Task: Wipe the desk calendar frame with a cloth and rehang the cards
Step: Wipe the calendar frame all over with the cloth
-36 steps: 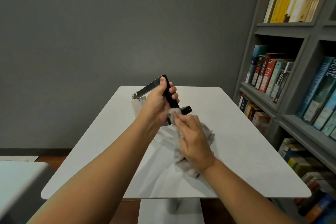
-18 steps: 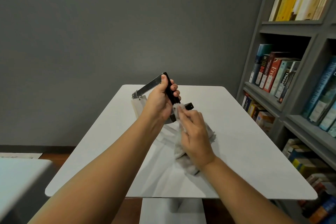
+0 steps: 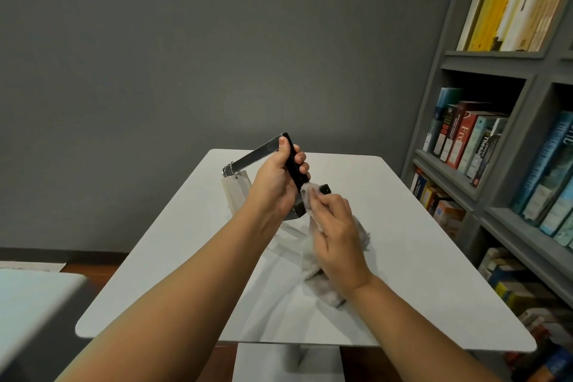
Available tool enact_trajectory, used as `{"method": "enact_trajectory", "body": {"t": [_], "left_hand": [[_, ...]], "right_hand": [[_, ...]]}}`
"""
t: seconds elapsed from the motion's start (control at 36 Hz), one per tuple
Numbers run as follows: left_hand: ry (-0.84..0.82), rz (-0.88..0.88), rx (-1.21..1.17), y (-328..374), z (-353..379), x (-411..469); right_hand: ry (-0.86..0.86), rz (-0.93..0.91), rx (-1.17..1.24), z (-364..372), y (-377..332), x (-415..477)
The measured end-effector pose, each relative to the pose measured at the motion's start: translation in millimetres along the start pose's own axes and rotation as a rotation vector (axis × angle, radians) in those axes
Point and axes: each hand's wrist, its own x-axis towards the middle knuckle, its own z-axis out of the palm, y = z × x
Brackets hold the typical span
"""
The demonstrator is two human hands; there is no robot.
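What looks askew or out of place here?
Only the frame: the left hand holds it tilted above the table, cards dangling from rings at its far end, while the right hand presses the cloth on it. That fits wiping; nothing looks spilled or damaged.

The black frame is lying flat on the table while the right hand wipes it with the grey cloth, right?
No. In the head view the left hand holds the black frame up, tilted, not flat on the table; the right hand wipes it with the grey cloth.
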Motion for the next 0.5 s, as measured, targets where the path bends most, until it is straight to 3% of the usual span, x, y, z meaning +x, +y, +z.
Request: {"method": "enact_trajectory", "body": {"t": [0.11,0.19,0.36,0.5], "left_hand": [[-0.027,-0.014,0.031,-5,-7,-1],[-0.063,-0.026,0.016,-6,-9,-3],[-0.049,-0.108,-0.111,-10,-10,-2],[-0.056,-0.127,-0.238,-13,-4,-4]], "right_hand": [[-0.15,-0.034,0.177,-15,-5,5],[-0.121,0.015,0.226,-29,-1,24],[0.041,0.004,0.155,-41,-4,66],[-0.06,-0.056,0.018,-25,-2,68]]}}
